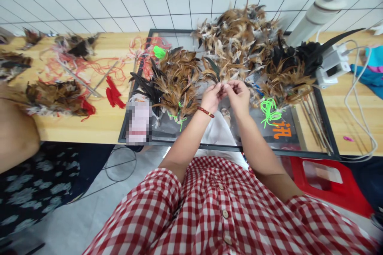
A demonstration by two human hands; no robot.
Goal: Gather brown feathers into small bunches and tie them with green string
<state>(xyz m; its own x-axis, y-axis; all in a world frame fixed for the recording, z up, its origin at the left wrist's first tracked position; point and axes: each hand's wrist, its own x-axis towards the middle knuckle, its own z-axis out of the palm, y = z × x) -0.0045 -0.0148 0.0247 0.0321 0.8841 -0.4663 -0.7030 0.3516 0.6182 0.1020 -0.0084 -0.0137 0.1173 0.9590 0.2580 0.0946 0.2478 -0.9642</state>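
Note:
My left hand point(211, 97), with a beaded bracelet at the wrist, pinches the base of a dark feather point(213, 67) that points up and away. Close against it, my right hand point(238, 93) has thumb and forefinger pressed together at the same spot; what lies between those fingertips is hidden. Beyond both hands spreads a large heap of brown feathers point(239, 44). Left of my hands lie brown feather bunches point(178, 83), with bright green string point(178, 118) at their lower ends. A loose tangle of green string point(271, 112) sits to the right.
A black-framed glass panel point(167, 134) lies under the work. Thin sticks point(315, 121), a white power adapter point(333, 65) with cable and a pale bottle point(314, 18) are at right. Leftward are red strings point(113, 92), more feathers point(54, 95) and another person's arm point(18, 131).

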